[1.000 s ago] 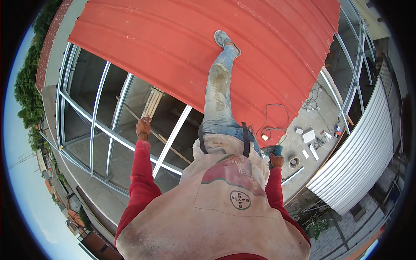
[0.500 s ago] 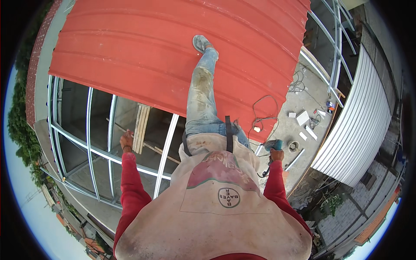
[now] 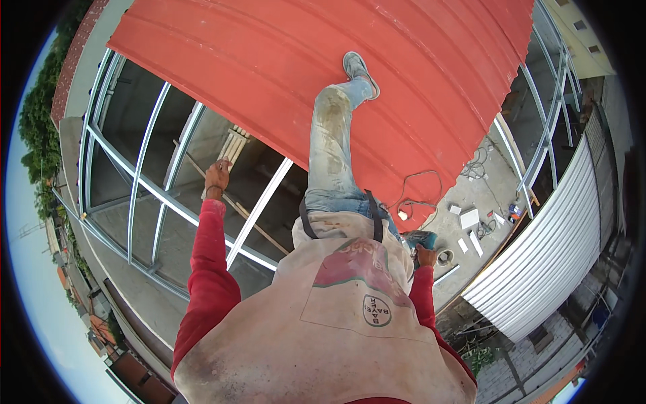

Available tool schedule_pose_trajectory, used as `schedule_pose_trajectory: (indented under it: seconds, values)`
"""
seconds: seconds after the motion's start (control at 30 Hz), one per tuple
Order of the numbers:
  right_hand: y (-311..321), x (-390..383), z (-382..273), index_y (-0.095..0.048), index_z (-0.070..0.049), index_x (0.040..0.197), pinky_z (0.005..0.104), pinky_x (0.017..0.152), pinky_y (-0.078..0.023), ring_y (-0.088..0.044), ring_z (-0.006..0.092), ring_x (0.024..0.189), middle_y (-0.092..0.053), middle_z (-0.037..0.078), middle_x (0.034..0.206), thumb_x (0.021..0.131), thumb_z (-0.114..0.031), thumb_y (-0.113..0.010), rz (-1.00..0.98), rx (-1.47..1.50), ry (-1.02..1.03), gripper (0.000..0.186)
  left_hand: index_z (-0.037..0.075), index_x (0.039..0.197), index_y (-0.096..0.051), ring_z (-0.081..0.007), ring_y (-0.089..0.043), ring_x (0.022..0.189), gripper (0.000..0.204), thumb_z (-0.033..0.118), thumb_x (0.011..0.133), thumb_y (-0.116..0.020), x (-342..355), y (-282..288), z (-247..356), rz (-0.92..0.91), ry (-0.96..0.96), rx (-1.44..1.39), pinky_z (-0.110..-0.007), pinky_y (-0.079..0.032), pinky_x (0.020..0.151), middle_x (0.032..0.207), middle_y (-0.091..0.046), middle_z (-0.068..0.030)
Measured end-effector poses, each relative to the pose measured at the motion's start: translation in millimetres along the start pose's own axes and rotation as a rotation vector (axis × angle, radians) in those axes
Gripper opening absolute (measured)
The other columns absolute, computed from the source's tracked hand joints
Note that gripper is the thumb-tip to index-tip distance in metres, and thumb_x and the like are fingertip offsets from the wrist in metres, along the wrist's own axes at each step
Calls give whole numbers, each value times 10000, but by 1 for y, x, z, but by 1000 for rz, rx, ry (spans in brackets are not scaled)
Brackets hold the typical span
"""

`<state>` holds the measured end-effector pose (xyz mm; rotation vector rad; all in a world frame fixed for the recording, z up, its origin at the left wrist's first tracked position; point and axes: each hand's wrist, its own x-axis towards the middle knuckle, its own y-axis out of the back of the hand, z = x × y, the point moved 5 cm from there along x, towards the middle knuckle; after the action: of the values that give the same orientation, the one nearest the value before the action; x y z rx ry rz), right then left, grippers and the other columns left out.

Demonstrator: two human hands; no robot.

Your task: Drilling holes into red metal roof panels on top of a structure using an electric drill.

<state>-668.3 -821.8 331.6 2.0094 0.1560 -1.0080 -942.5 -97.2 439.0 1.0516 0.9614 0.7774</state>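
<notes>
My left hand (image 3: 217, 178) hangs in the air over the roof's open framing, in front of a bundle of light wooden battens (image 3: 233, 145) below. Its fingers are curled together, and whatever they may hold is too small to make out. Low at my right side, my right hand (image 3: 425, 256) is wrapped round the handle of a teal power drill (image 3: 421, 239). One of my legs reaches forward, its shoe planted on the red corrugated roof sheet (image 3: 269, 81). A dark cord (image 3: 422, 176) loops over the sheet's near right corner beside a small white object (image 3: 403, 215).
Silvery metal battens (image 3: 141, 168) cross deep open gaps on the left. At right, a concrete floor (image 3: 464, 188) below holds a bucket (image 3: 445, 257), white offcuts (image 3: 469, 218) and coiled cable (image 3: 476, 163). A pale corrugated roof (image 3: 538, 256) lies beyond.
My view has turned, so the red sheet slants more. My left hand has reached farther forward, nearer the wooden battens. The drill stays in my right hand, and my forward shoe has shifted slightly.
</notes>
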Motion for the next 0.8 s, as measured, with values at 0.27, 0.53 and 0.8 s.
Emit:
schedule_pose_trajectory:
  seconds: [0.27, 0.53, 0.8]
  values:
    - [46, 33, 4, -676, -8, 686, 356, 433, -502, -615, 193, 440, -663, 84, 603, 806, -185, -765, -64, -145, -47, 232, 168, 984, -783, -425, -685, 1015, 474, 499, 1042, -448, -54, -57, -30, -65, 171, -169, -511, -521, 912, 1010, -740, -198]
    - [94, 72, -73, -692, 8, 710, 335, 433, -488, -597, 181, 434, -637, 73, 580, 840, -192, -752, 4, -210, 37, 246, 144, 974, -777, -456, -681, 978, 452, 464, 1045, -466, -51, -86, 20, -131, 153, -250, -525, -534, 871, 970, -735, -216]
    - [94, 88, -241, -680, -6, 783, 295, 448, -462, -573, 146, 458, -631, 53, 642, 886, -205, -726, 70, 139, 254, 228, 146, 994, -766, -452, -681, 980, 459, 471, 1050, -448, 60, -64, 53, -118, 33, -164, -536, -540, 850, 978, -734, -211]
